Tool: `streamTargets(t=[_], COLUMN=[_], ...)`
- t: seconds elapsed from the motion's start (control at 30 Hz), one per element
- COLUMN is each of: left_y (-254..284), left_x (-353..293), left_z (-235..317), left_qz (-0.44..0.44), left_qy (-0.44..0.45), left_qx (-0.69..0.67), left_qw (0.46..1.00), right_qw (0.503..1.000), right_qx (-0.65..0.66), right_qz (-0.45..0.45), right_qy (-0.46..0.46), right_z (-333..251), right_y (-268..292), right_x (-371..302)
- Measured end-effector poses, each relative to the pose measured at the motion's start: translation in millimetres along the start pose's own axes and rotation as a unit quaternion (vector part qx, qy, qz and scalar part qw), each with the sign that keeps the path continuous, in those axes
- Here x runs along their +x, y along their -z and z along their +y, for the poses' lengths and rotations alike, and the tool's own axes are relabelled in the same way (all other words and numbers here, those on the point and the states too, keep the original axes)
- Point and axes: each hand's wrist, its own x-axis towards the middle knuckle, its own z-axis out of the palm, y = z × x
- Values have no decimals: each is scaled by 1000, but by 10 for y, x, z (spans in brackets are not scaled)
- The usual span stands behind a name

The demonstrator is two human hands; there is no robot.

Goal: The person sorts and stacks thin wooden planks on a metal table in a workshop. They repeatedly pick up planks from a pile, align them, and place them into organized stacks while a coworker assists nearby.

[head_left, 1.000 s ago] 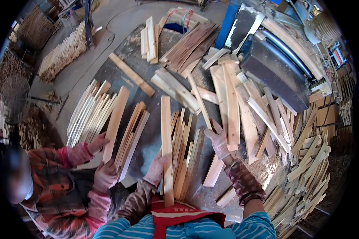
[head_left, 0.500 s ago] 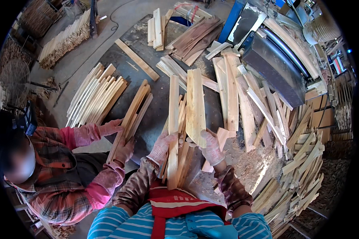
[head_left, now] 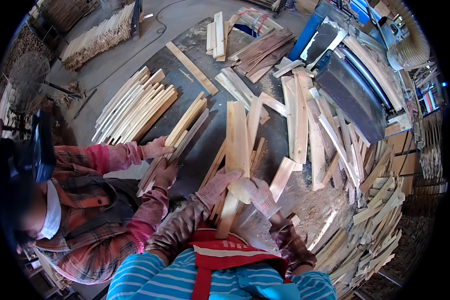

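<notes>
In pinkish work gloves, my left hand (head_left: 221, 184) and my right hand (head_left: 260, 197) are closed on the lower part of a pale wooden board (head_left: 237, 137). A narrower wooden strip (head_left: 254, 122) slants behind that board, its lower end showing beneath my hands near the red apron. Both hands appear to grip the two pieces together; the fingers underneath are hidden. Below them, several narrow strips (head_left: 257, 156) lie on the dark table (head_left: 185, 180).
At left, a co-worker's gloved hands hold a bundle of strips (head_left: 187, 120). Beyond lies a row of pale strips (head_left: 135, 110). Loose boards (head_left: 300, 120) cover the table's right side, beside a machine with a dark roller housing (head_left: 352, 97). Offcuts (head_left: 380, 205) are heaped at right.
The wider board has moved left over the narrow strip, which now slants behind it. My hands have come closer together. My view has shifted slightly left.
</notes>
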Motion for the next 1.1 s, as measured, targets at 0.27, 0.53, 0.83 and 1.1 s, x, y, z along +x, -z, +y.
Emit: streamTargets(t=[0.27, 0.53, 0.83, 1.1], left_y=[-87, -253, -433, -215], left_x=[-259, -592, -1098, -1542], left_z=[-282, -475, -883, -1160], left_qz=[13, 21, -3, 29], left_qy=[-2, -4, -45, -113], left_qx=[-31, -39, -8, 73], left_qw=[999, 999, 999, 991], right_qw=[874, 992, 891, 897], right_qx=[445, 123, 449, 441], right_qz=[95, 18, 24, 7], right_qy=[-171, 38, -69, -5], right_z=[525, 385, 849, 1032], right_y=[-375, -516, -207, 11], right_x=[-491, -1058, -1666, -1944])
